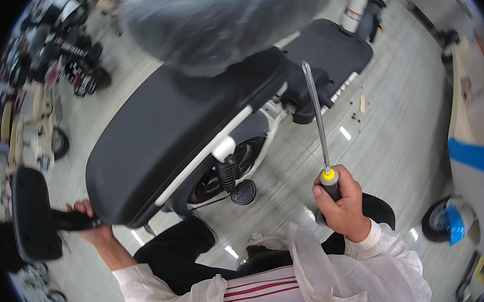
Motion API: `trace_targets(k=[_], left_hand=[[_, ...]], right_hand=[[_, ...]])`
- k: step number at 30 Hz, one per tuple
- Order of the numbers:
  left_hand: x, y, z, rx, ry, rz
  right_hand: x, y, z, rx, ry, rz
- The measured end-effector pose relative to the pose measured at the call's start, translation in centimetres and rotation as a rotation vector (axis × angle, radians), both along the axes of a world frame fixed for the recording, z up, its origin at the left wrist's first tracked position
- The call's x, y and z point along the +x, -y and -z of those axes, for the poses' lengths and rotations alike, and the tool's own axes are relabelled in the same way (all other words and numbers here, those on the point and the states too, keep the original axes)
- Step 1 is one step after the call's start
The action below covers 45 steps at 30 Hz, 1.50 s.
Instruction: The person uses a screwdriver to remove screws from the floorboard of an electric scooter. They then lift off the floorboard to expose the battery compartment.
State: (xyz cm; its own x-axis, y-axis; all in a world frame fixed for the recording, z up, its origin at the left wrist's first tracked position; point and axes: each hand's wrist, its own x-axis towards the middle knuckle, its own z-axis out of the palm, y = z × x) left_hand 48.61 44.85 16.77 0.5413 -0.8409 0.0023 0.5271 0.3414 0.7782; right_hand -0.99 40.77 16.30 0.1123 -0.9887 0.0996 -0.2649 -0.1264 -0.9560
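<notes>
My right hand (346,210) is closed round the grey and black handle of a long screwdriver (316,108). A yellow collar sits below its metal shaft, and the tip points up and away from me. At the rear of a white and black electric scooter (138,141), my left hand (88,223) is closed round the black stem of a padded backrest (32,215). That stem partly covers the hand, with fingertips showing beyond it. The scooter's long black rear seat runs in front of me, and a front seat (214,17) wrapped in clear plastic rises past it.
Several small dark parts (355,116) lie on the pale floor beside a light strip (362,104). Scooters and loose parts (64,64) crowd the left side. Along the right stands a cream vehicle body (478,115) with blue covering, near a wheel (438,219).
</notes>
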Motion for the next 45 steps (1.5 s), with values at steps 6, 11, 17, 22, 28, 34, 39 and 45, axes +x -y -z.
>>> trace_targets(k=[6,11,17,22,28,34,39,45], left_hand=[[3.3,1.6,1.3,-0.105,0.078,0.260],[1.5,1.3,1.2,-0.105,0.061,0.213],[1.4,1.2,1.1,-0.167,-0.013,0.319],[2.4,1.1,1.1,-0.130,0.043,0.356],[3.4,0.6,0.7,-0.039,0.062,0.379],[3.7,0.6,-0.2,0.037,0.034,0.468],[4.0,1.2,0.3,-0.060,-0.021,0.583],[3.6,0.6,-1.2,0.062,0.043,0.584]], right_hand=[[1.1,-4.7,-0.9,0.052,0.062,0.203],[4.6,-8.1,0.0,0.079,0.131,0.300],[9.0,-10.8,2.4,0.200,0.444,0.394],[14.1,-14.9,0.7,0.081,0.624,0.432],[14.2,-17.1,0.2,-0.011,0.485,0.417],[14.4,-14.5,2.3,0.098,0.746,0.607],[14.7,-11.3,2.9,0.219,0.841,0.618],[15.0,-9.4,1.4,0.356,0.985,0.513]])
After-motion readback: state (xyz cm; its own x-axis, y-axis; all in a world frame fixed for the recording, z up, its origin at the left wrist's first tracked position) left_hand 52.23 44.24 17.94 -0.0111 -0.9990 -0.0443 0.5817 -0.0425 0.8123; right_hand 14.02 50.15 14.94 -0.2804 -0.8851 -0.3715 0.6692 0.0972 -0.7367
